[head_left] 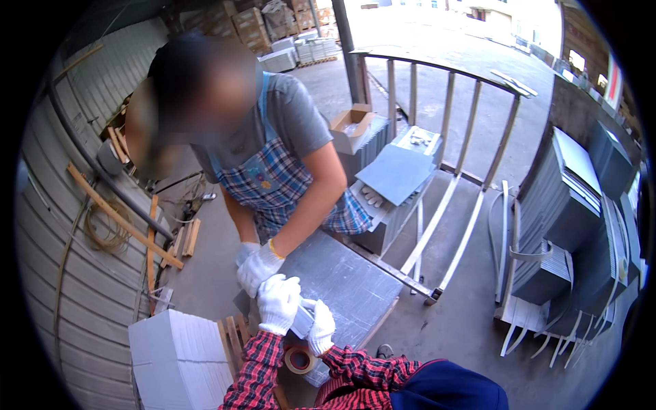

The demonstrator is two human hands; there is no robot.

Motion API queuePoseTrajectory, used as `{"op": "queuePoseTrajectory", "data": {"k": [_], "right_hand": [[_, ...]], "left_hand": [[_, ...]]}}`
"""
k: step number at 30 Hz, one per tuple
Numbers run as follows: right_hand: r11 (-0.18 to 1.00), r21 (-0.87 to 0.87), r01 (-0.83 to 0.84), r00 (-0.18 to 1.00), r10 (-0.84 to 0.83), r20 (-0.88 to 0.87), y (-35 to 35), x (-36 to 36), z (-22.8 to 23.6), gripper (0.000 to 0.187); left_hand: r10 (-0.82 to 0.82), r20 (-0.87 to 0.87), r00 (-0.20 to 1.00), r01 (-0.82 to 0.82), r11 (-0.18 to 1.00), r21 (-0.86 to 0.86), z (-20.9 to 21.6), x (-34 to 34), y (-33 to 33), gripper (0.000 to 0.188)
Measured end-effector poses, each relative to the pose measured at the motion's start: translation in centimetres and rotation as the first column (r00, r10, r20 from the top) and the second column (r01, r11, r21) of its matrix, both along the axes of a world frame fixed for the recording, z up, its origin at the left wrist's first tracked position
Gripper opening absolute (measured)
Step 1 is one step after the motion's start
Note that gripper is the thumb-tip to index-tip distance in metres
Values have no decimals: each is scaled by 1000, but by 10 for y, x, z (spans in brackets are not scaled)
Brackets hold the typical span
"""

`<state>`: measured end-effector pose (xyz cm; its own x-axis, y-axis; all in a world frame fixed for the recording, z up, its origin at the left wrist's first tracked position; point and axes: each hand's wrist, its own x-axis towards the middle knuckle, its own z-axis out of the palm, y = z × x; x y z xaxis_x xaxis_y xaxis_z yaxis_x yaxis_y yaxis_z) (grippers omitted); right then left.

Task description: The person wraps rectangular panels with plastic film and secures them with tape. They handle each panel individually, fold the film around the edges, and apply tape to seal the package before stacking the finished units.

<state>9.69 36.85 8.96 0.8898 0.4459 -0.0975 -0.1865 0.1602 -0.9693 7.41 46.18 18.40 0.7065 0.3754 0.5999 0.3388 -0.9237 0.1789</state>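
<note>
My left hand (pixel 278 302) and my right hand (pixel 320 330), both in white knit gloves, are close together at the near left part of a grey-topped work table (pixel 352 280). A pale, flat, bluish-white piece (pixel 301 321) lies between them, and the fingers of both hands are closed at its edges. Its exact kind is too small to tell. Just beyond my left hand, nearly touching it, are a co-worker's gloved hands (pixel 258 268). A roll of tape (pixel 299 359) sits below my hands, close to my sleeves.
Across the table a person in a plaid apron (pixel 283 181) leans in. A stack of pale slabs (pixel 179 359) stands at the near left. Behind the table are a grey panel stack (pixel 403 167), an open carton (pixel 352 128) and a metal rack (pixel 451 123). More stacked panels (pixel 567 205) stand right.
</note>
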Motion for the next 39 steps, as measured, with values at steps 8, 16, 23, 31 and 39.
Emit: {"op": "queuePoseTrajectory", "data": {"k": [8, 16, 23, 31, 39], "right_hand": [[969, -184, -166, 979, 139, -149, -57, 36, -87, 56], [76, -911, -405, 889, 267, -373, -380, 24, -194, 59], [-197, -838, -509, 732, 413, -542, -566, -154, -202, 37], [156, -793, -589, 805, 30, -592, -586, -113, -202, 37], [469, -825, -314, 882, -179, -437, -654, -1, -203, 38]], "left_hand": [[-283, -131, 950, 269, 957, -110, 5, 1, 12, 16], [-239, -237, 942, 199, 963, -180, 2, 1, 3, 25], [-241, -126, 962, 216, 959, -186, 4, 0, -11, 22], [-113, -61, 992, 102, 981, -166, -22, -12, 1, 20], [23, -139, 990, -9, 995, 100, -30, 0, 3, 16]]}}
